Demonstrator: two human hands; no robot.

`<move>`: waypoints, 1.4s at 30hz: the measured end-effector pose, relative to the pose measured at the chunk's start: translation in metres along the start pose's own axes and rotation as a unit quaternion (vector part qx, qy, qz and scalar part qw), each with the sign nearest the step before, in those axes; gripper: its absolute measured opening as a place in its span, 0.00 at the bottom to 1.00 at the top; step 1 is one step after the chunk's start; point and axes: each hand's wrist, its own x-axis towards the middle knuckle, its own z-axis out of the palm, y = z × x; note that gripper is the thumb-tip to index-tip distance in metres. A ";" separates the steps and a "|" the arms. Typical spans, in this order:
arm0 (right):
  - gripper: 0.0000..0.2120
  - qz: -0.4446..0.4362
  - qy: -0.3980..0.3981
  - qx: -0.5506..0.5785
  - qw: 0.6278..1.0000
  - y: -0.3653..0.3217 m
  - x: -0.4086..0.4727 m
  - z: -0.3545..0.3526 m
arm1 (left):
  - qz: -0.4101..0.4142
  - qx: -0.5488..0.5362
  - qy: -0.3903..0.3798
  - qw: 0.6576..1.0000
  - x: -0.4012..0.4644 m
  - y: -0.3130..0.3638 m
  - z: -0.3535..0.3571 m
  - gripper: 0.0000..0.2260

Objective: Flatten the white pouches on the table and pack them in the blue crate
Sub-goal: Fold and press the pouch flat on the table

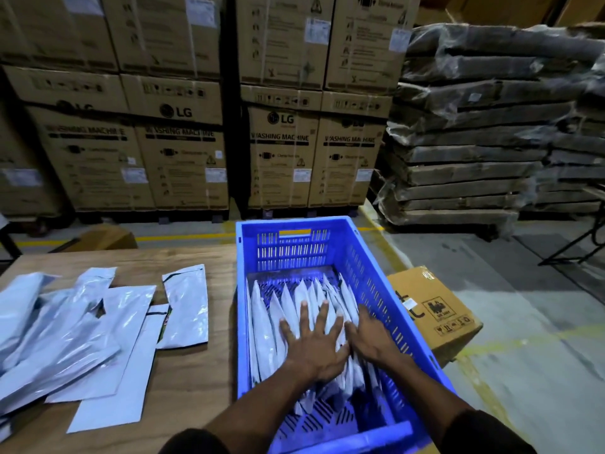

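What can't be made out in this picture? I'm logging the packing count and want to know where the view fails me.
- Pouches in the blue crate: the left hand and right hand cover part of the row, so no full count.
- Loose pouches on the table: the pile overlaps and runs off the left edge.
- Right hand's fingers: mostly hidden among the pouches.
- Small labels on the stacked cardboard boxes: too blurred to read.

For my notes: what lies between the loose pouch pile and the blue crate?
Bare wooden table separates the loose pouches from the blue crate, seen in the head view.
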 end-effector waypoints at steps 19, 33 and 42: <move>0.23 -0.047 0.083 -0.168 0.981 -0.013 -0.021 0.002 | -0.071 0.042 0.008 0.997 -0.022 -0.002 -0.006 0.34; 0.17 -0.132 0.167 -0.281 0.936 -0.026 -0.024 -0.009 | -0.054 0.021 0.046 0.997 -0.028 0.000 -0.015 0.34; 0.06 -0.273 0.304 -0.198 0.891 -0.090 -0.031 -0.019 | -0.052 0.072 0.170 0.981 -0.039 -0.030 -0.074 0.24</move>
